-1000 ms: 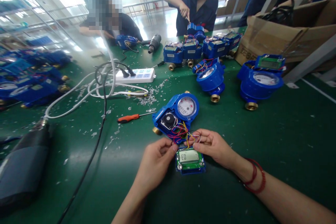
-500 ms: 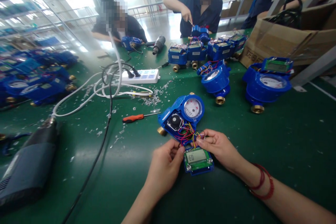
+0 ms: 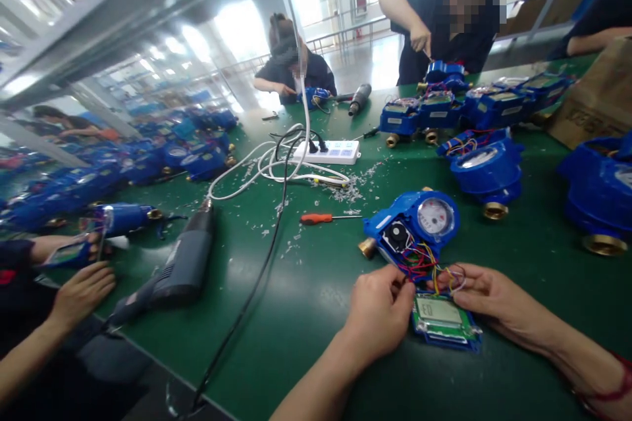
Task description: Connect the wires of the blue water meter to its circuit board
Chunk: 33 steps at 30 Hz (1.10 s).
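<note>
An opened blue water meter (image 3: 415, 227) lies on the green table (image 3: 316, 289), its dial up and its coloured wires (image 3: 424, 262) spilling toward me. Those wires run to a green circuit board with an LCD (image 3: 444, 321) lying just in front of it. My left hand (image 3: 378, 312) is curled at the board's left edge, fingertips pinched at the wires. At the board's upper right my right hand (image 3: 486, 293) pinches the wire bundle.
An orange-handled screwdriver (image 3: 323, 218), a white power strip (image 3: 332, 152) with looped cables and a dark heat gun (image 3: 180, 270) lie to the left. More blue meters (image 3: 481, 168) stand behind and right. A co-worker's hand (image 3: 81, 289) rests at the left; other people work across the table.
The view has swung left, so the meter and board now sit further right in frame. A co-worker's hands and the heat gun came into view. Both my hands stay on the wires.
</note>
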Each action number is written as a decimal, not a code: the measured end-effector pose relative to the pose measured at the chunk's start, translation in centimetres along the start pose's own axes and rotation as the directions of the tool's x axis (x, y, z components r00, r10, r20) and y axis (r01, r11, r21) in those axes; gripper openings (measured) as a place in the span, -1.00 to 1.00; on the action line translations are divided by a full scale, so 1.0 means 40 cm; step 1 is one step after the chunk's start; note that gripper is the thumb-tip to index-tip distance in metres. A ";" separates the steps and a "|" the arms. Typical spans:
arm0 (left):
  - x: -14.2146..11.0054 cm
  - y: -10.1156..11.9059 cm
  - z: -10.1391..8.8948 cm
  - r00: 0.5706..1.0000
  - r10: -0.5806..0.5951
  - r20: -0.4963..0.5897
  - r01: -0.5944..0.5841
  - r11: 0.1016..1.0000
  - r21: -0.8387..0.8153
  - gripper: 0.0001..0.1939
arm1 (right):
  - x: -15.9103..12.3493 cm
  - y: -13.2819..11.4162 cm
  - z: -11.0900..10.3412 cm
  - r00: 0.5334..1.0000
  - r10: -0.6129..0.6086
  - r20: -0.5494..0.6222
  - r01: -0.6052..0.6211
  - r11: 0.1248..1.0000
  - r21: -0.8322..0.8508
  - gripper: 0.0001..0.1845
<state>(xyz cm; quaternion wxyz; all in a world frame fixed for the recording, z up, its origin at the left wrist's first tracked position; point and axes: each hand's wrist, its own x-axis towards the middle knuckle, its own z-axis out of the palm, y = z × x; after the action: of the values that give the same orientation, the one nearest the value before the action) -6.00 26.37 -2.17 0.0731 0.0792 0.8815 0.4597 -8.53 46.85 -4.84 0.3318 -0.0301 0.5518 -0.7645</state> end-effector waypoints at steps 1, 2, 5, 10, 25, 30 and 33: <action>-0.001 0.001 -0.002 1.000 0.008 -0.007 -0.008 1.000 0.010 -0.83 | 0.000 -0.002 0.000 1.000 -0.003 -0.014 0.003 1.000 -0.027 -0.75; -0.002 0.002 -0.003 1.000 0.021 -0.015 -0.021 0.999 0.025 -0.83 | -0.001 -0.004 0.001 0.999 -0.008 -0.032 0.006 0.998 -0.059 -0.78; -0.010 0.010 -0.005 0.995 0.088 -0.050 -0.083 0.992 0.098 -0.82 | -0.002 -0.002 0.004 0.996 -0.033 -0.083 0.016 0.980 -0.197 -0.82; -0.025 0.026 -0.003 0.979 0.178 -0.099 -0.151 0.962 0.229 -0.85 | -0.003 0.005 0.006 0.992 -0.078 -0.103 0.041 0.947 -0.319 -0.78; -0.020 0.017 0.005 0.964 0.214 -0.159 -0.172 0.955 0.240 -0.84 | -0.028 0.023 0.060 0.877 -0.324 -0.355 0.077 0.824 -0.562 -0.64; -0.014 0.013 0.014 0.977 0.164 -0.136 -0.144 0.979 0.142 -0.81 | -0.037 0.014 0.065 0.849 -0.384 -0.363 0.082 0.774 -0.628 -0.68; -0.009 0.013 0.019 0.980 0.146 -0.133 -0.135 0.987 0.092 -0.79 | -0.038 0.009 0.067 0.852 -0.383 -0.357 0.073 0.762 -0.644 -0.69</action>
<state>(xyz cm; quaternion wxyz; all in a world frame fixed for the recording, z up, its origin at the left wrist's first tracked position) -5.46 27.20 -2.13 -0.0249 0.1120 0.8949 0.4313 -6.05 45.40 -3.62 0.0624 -0.0189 0.8226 -0.5648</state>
